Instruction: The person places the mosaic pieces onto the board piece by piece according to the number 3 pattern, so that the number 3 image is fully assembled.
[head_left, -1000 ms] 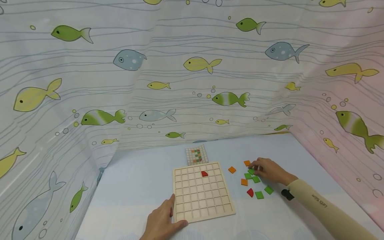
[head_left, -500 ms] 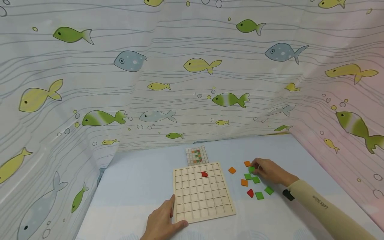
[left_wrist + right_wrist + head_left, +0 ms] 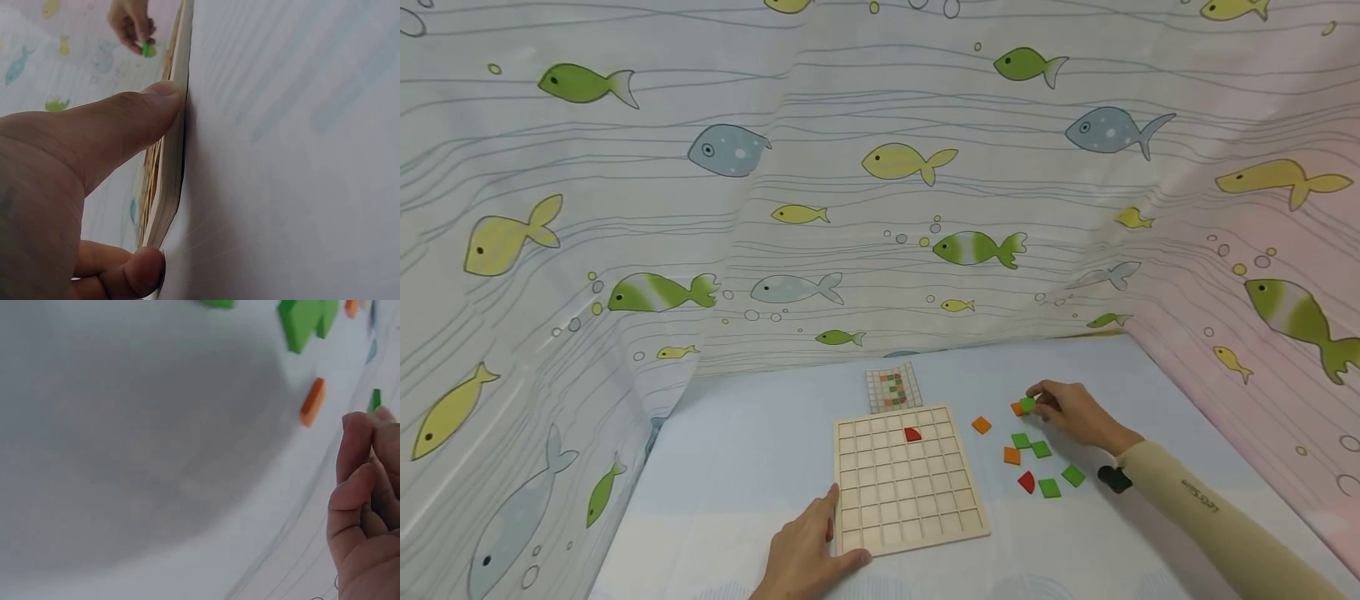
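A square wooden grid board (image 3: 917,483) lies on the table with one red quarter-round tile (image 3: 912,434) in an upper cell. My left hand (image 3: 805,546) rests at the board's near left corner, thumb against the front edge and fingers along the left side. In the left wrist view, the thumb (image 3: 125,122) presses that board edge. To the right of the board, my right hand (image 3: 1075,412) pinches a green square tile (image 3: 375,400) between thumb and fingertips. In the head view it overlaps an orange tile (image 3: 1017,409) behind it.
Loose tiles lie right of the board: several green squares (image 3: 1049,488), orange squares (image 3: 1012,456) and a red quarter-round (image 3: 1027,482). A small pattern card (image 3: 892,388) with coloured cells lies beyond the board. Fish-printed curtains (image 3: 820,250) enclose the table.
My right hand has lifted the green tile from among the others and moved it slightly away from me, toward the far orange tile. The left hand stays at the board's corner.
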